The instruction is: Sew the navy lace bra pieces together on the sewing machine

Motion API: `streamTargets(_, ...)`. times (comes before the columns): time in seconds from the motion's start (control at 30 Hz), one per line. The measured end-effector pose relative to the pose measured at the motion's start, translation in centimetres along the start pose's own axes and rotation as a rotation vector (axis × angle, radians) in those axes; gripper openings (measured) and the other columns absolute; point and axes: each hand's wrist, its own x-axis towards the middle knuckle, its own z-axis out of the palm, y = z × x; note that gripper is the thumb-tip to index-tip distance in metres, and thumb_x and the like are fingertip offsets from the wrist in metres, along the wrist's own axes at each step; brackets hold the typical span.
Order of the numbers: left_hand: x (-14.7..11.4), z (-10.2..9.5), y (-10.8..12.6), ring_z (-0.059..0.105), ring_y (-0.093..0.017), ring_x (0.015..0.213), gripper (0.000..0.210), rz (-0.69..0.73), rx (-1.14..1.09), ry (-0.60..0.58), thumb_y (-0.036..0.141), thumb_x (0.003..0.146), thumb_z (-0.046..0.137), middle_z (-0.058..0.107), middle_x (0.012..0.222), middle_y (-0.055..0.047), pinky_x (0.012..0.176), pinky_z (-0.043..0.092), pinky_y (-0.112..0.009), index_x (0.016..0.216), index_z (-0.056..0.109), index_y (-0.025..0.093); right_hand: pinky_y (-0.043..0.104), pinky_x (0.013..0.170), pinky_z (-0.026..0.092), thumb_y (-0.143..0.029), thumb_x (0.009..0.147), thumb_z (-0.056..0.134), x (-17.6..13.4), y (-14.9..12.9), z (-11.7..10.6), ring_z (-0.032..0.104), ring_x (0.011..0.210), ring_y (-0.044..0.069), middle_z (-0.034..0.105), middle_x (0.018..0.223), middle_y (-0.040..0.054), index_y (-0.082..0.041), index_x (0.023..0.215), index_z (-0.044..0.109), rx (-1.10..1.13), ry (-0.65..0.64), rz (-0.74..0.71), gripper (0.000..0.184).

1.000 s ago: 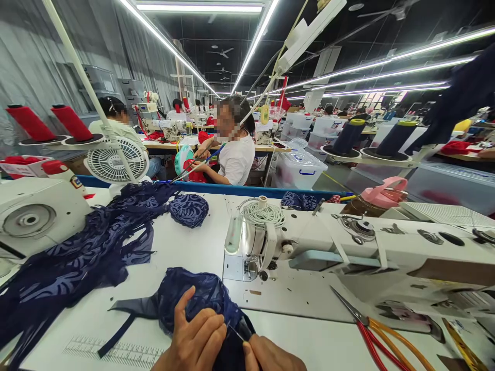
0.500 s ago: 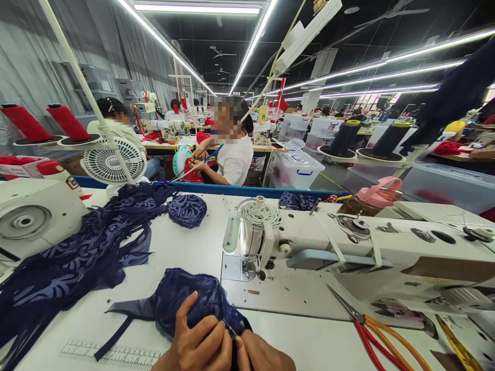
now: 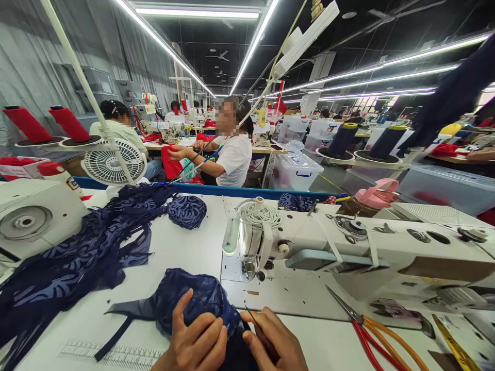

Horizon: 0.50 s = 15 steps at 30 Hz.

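A navy patterned cup-shaped garment piece (image 3: 189, 293) with loose straps lies at the front of the white table. My left hand (image 3: 199, 332) presses on its near edge, the fingers curled onto the cloth and one finger raised. Just right of it, my right hand (image 3: 276, 337) is closed around a thin, dark, pointed tool (image 3: 249, 313), its tip sticking out up and to the left. The tool's exact kind is hard to make out. Dark cloth hangs between the two hands, and part of the tool is hidden by the right fingers.
A white sewing machine (image 3: 263, 239) stands beyond my hands. Scissors (image 3: 361, 319) with red and orange handles lie at right. Navy fabric strips (image 3: 77, 257) pile up at left near another cup piece (image 3: 187, 211). A printed ruler (image 3: 110, 353) marks the tabletop. A co-worker (image 3: 234, 154) sits across.
My right hand has moved slightly right and up, away from my left fingers, and the tool's tip now shows clear of the cloth. The left hand stays put. The co-worker has raised red cloth.
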Motion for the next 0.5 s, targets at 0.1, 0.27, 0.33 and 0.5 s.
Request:
streamTargets(0.1, -0.1, 0.0, 0.0, 0.071, -0.01, 0.066, 0.032, 0.005, -0.002, 0.012, 0.004, 0.099, 0.046, 0.074, 0.07, 0.002, 0.119, 0.02, -0.063, 0.076, 0.067, 0.013, 0.019, 0.058, 0.051, -0.032, 0.1, 0.05, 0.9, -0.2, -0.1, 0.062, 0.065, 0.013, 0.06, 0.083, 0.0005, -0.027, 0.118, 0.065, 0.018, -0.164, -0.069, 0.024)
streamTargets(0.27, -0.5, 0.5, -0.1, 0.07, -0.01, 0.066, 0.028, -0.02, -0.041, 0.018, 0.005, 0.098, 0.049, 0.073, 0.071, 0.001, 0.119, 0.019, -0.063, 0.079, 0.068, 0.012, 0.018, 0.057, 0.046, -0.021, 0.099, 0.046, 1.4, -0.1, 0.6, 0.059, 0.063, 0.011, 0.058, 0.078, -0.0005, -0.023, 0.091, 0.064, -0.087, -0.171, -0.192, 0.02)
streamTargets(0.33, -0.7, 0.6, -0.2, 0.069, -0.011, 0.066, 0.028, -0.03, -0.066, 0.022, 0.005, 0.098, 0.048, 0.072, 0.071, 0.001, 0.118, 0.019, -0.064, 0.079, 0.067, 0.011, 0.018, 0.053, 0.043, -0.019, 0.098, 0.046, 1.1, 0.0, 1.0, 0.057, 0.058, 0.01, 0.055, 0.075, -0.0014, -0.022, 0.085, 0.06, -0.146, -0.122, -0.21, 0.019)
streamTargets(0.5, -0.7, 0.7, -0.1, 0.067, -0.01, 0.065, 0.028, -0.066, -0.093, 0.018, 0.005, 0.098, 0.046, 0.07, 0.069, 0.001, 0.118, 0.02, -0.063, 0.079, 0.066, 0.012, 0.017, 0.051, 0.042, -0.017, 0.096, 0.048, 0.3, 0.1, 1.2, 0.056, 0.056, 0.009, 0.054, 0.072, -0.0022, -0.022, 0.083, 0.058, -0.126, -0.113, -0.211, 0.017)
